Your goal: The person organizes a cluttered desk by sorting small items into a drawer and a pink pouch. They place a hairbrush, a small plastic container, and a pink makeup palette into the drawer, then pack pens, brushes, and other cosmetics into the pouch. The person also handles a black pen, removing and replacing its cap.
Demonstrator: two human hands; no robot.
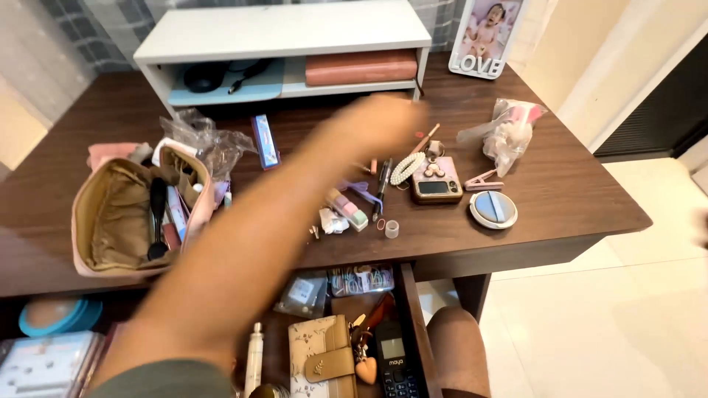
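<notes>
My left arm stretches from the lower left across the dark wooden desk (575,199), and my left hand (387,121) is blurred by motion just in front of the white desk shelf (280,33). Whether it holds anything is unclear. Just right of the hand lie a thin stick (428,136), a pearl strap (407,168) and a small pink flip phone (436,180). Below the forearm are pens (381,190) and a pastel eraser block (348,208). My right hand is out of sight.
An open beige and pink pouch (118,217) full of items lies at the left. A plastic bag (509,133), pink clip (483,180), round mirror (493,209) and photo frame (487,37) sit right. The open drawer (409,309) holds a wallet (324,357), keypad phone (394,361) and hair ties (361,280).
</notes>
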